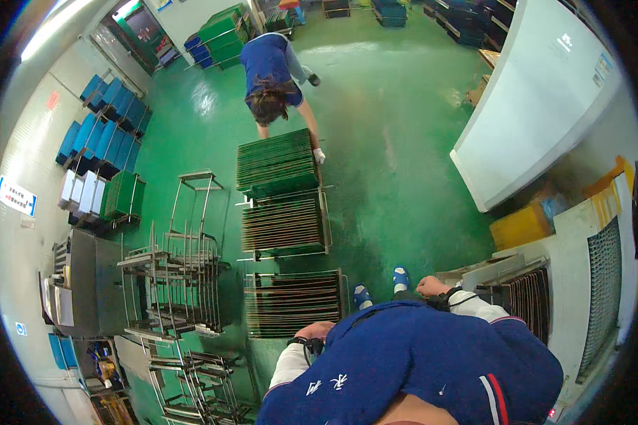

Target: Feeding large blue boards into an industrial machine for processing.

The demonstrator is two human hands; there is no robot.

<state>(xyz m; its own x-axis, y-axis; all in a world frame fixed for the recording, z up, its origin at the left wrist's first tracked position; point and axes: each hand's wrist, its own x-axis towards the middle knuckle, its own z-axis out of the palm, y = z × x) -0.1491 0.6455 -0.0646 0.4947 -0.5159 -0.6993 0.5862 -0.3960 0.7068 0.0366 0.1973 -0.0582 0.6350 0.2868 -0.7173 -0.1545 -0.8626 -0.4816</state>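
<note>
Lighting bright; lamp (53, 28) at ten o'clock overexposed. Floor (397, 156) shows glare near eleven. Wall (10, 276) bowed at nine. Corners black.

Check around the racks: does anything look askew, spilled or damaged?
The bare racks, left of the loaded racks, look jumbled: their frames overlap at differing angles, unlike the loaded racks' tidy row. I see no clear spill or damage.
</note>
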